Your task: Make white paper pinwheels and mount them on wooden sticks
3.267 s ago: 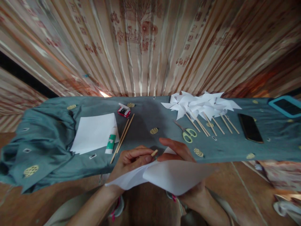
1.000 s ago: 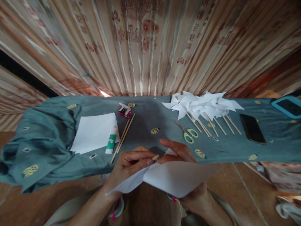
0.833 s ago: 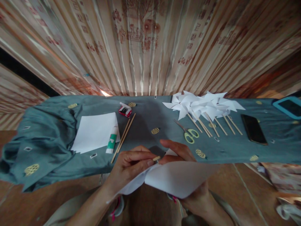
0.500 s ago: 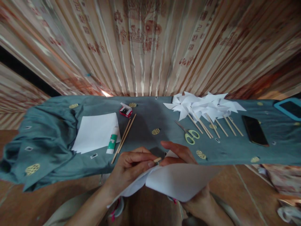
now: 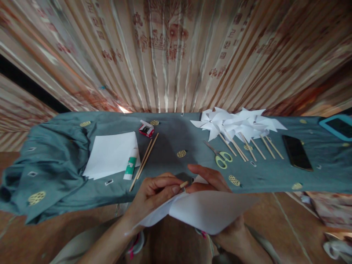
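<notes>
Close in front of me, at the near edge of the cloth, my left hand is closed on a wooden stick, whose tip pokes out past the thumb. Folded white paper, shaped like a pinwheel head, hangs below and between both hands. My right hand is closed on this paper pinwheel, which covers its palm and most of the lower fingers. The stick's tip lies beside the paper's middle; whether they are joined I cannot tell.
On the green cloth lie white paper sheets, a glue stick, loose wooden sticks and a small red-and-white box. Farther right are scissors, several finished pinwheels, a black phone and a blue-framed device.
Both hands keep their hold, with hardly any movement. The stick's tip is tilted slightly upward and the paper has shifted a little.
</notes>
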{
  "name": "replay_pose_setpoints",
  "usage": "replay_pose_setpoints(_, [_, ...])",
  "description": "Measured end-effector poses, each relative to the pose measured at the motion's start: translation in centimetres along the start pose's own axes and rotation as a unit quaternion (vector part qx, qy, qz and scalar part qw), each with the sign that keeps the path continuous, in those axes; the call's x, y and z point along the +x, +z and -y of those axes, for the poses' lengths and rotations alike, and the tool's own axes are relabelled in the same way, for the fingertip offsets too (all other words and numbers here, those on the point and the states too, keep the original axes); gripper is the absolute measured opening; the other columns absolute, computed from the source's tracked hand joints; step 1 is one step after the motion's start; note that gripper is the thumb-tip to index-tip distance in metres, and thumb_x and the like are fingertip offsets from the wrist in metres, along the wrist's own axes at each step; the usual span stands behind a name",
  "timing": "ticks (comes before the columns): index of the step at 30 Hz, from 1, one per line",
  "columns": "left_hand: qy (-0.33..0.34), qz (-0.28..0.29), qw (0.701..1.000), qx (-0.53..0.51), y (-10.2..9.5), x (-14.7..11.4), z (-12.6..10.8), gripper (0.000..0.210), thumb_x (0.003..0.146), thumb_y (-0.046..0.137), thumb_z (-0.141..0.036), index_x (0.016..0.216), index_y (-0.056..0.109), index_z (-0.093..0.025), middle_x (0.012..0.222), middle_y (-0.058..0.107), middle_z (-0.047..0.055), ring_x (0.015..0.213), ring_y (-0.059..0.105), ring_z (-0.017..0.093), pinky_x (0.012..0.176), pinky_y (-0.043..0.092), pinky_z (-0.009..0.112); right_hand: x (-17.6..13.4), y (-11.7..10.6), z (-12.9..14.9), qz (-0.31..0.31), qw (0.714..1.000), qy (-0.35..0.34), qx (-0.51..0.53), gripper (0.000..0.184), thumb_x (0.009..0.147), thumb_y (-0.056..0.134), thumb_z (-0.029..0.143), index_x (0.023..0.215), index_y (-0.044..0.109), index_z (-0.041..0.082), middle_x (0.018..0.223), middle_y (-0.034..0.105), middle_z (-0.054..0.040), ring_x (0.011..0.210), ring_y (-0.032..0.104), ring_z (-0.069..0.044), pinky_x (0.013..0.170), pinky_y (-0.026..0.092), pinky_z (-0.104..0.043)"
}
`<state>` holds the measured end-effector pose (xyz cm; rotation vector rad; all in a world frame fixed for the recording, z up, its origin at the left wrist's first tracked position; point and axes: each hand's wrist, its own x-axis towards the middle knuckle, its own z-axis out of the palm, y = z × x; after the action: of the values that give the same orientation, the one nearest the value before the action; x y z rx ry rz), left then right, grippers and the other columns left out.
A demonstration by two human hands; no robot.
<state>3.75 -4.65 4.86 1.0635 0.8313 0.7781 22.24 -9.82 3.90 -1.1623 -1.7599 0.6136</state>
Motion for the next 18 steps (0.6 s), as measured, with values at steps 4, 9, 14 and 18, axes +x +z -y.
replay_pose_setpoints(4, [-0.007,0.002,1.0,0.0,0.1,-0.06,-0.15,0.027,0.076,0.076,-0.043,0.076,0.079,-0.016,0.073,0.061,0.004,0.062,0.052,0.011,0.055,0.04,0.022,-0.04,-0.06,0.0,0.004,1.0,-0.002,0.019,0.023,0.093,0.053,0.042,0.111,0.061,0.031,0.135,0.058,-0.0053,0.122,0.053,-0.029,0.092,0.056,-0.048])
replay_pose_setpoints(9, [-0.011,0.008,1.0,-0.012,0.12,-0.07,0.0,0.026,0.078,0.074,-0.041,0.076,0.078,-0.016,0.074,0.06,0.003,0.061,0.051,0.01,0.055,0.039,0.022,-0.13,0.14,-0.31,-0.004,0.999,0.006,0.032,0.028,0.092,0.051,0.048,0.112,0.062,0.032,0.135,0.058,-0.0054,0.121,0.054,-0.031,0.091,0.055,-0.051])
replay_pose_setpoints(14, [-0.004,0.011,1.0,-0.022,0.09,0.11,0.12,0.026,0.076,0.076,-0.042,0.077,0.079,-0.016,0.073,0.062,0.004,0.061,0.052,0.01,0.053,0.039,0.02,-0.17,0.16,-0.39,-0.004,1.0,0.006,0.03,0.028,0.093,0.05,0.046,0.112,0.062,0.03,0.135,0.058,-0.0061,0.122,0.053,-0.031,0.092,0.054,-0.051])
replay_pose_setpoints(18, [-0.02,-0.012,0.999,-0.043,0.12,0.16,0.47,0.025,0.073,0.08,-0.041,0.083,0.081,-0.018,0.075,0.064,0.004,0.062,0.054,0.01,0.053,0.039,0.019,-0.02,0.05,-0.37,-0.008,1.0,-0.001,0.015,0.022,0.093,0.05,0.038,0.11,0.063,0.03,0.133,0.06,-0.0049,0.12,0.056,-0.029,0.092,0.055,-0.049])
